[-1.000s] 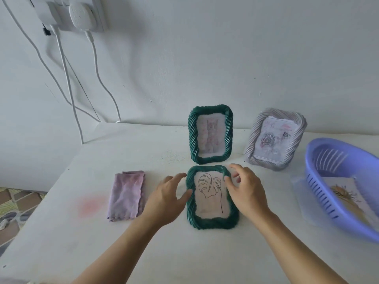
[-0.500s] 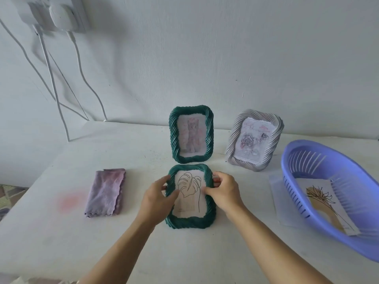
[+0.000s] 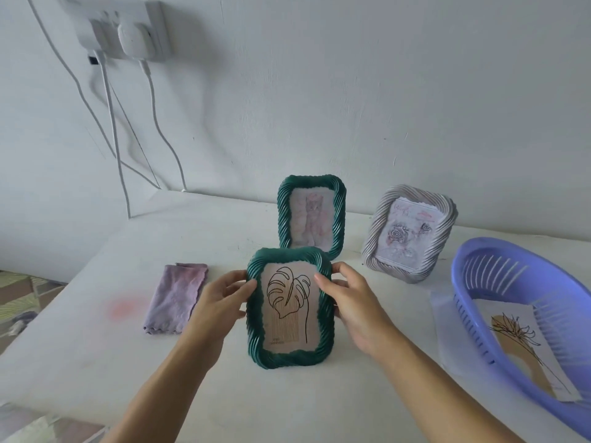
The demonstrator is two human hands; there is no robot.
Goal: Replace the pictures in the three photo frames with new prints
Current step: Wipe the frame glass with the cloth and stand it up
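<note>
Both hands gripped the near green frame (image 3: 256, 330) by its upper sides. The left hand (image 3: 220, 302) had its thumb on the front rim and its fingers behind. The right hand (image 3: 351, 302) did the same on the opposite rim. Holding by the rim probably kept fingers off the monstera leaf print (image 3: 287, 302) and steadied the frame, which tilted up toward the camera. Its lower edge was low over the counter (image 3: 287, 404); I could not tell whether it touched.

The frame sat between the 2 hands, near the middle. Just beyond it stood the far green frame (image 3: 337, 215) with a cat picture. To its right stood the grey frame (image 3: 443, 238) with a rose picture, both upright, likely awaiting their turn. At far right, a purple basket (image 3: 470, 318) held 1 line-drawn flower print (image 3: 524, 343), kept within reach.
</note>
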